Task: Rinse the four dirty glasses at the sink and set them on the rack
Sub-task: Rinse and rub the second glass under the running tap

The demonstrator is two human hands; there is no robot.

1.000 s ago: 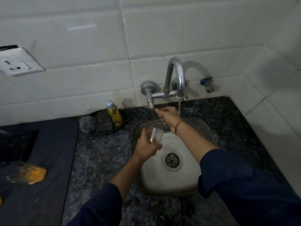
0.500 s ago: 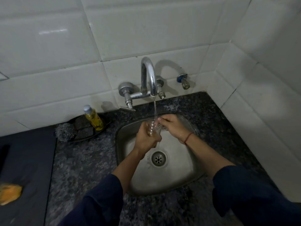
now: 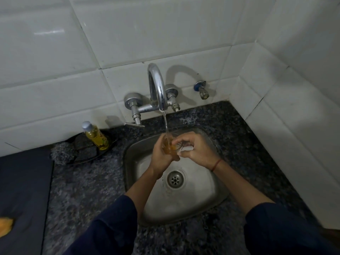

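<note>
Left hand (image 3: 159, 153) gripping glass (image 3: 169, 145) of orange liquid under tap (image 3: 158, 89) stream, right hand (image 3: 196, 150) fingers curled on rim, above steel sink (image 3: 211, 183)

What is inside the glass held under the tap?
Yellowish liquid shows inside the glass, with the tap's water stream running into it. The left hand and right hand wrap its sides, so the bottom and any residue there are hidden.

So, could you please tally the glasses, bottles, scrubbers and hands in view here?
Glass: 1
Bottle: 1
Scrubber: 1
Hands: 2, left hand and right hand
Total: 5
</note>
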